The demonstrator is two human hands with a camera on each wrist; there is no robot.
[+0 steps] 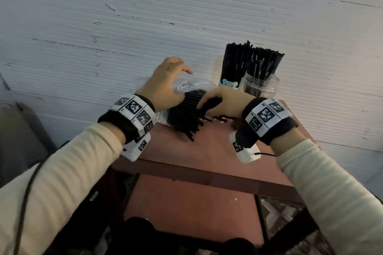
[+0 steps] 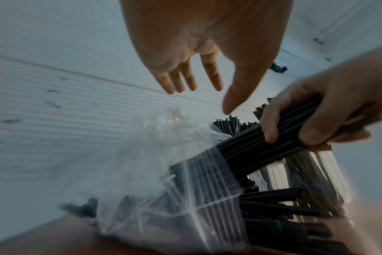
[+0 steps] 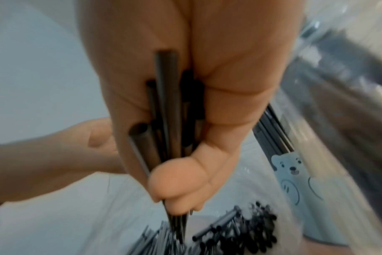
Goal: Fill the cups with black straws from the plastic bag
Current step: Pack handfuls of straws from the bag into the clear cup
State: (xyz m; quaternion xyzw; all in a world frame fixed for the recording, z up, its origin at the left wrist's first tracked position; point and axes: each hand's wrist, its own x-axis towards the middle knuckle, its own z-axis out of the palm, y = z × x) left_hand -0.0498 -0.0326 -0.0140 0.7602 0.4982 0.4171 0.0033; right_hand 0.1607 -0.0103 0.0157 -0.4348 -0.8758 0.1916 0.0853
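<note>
A clear plastic bag (image 1: 187, 86) (image 2: 155, 172) full of black straws (image 1: 184, 116) lies on the reddish table (image 1: 207, 147). My right hand (image 1: 219, 102) (image 3: 175, 120) grips a bunch of straws (image 2: 273, 143) (image 3: 166, 110) drawn partly out of the bag's mouth. My left hand (image 1: 167, 80) (image 2: 199, 69) hovers above the bag with fingers spread, holding nothing. Behind the right hand stand a bear-print cup (image 1: 228, 85) (image 3: 294, 179) and a clear cup (image 1: 261, 87), both packed with upright black straws (image 1: 248, 62).
A white ribbed wall (image 1: 145, 16) rises right behind the table. The table's front edge (image 1: 196, 172) runs below my wrists, with a lower shelf (image 1: 190, 203) beneath. Loose straw ends (image 1: 194, 130) stick out of the bag toward me.
</note>
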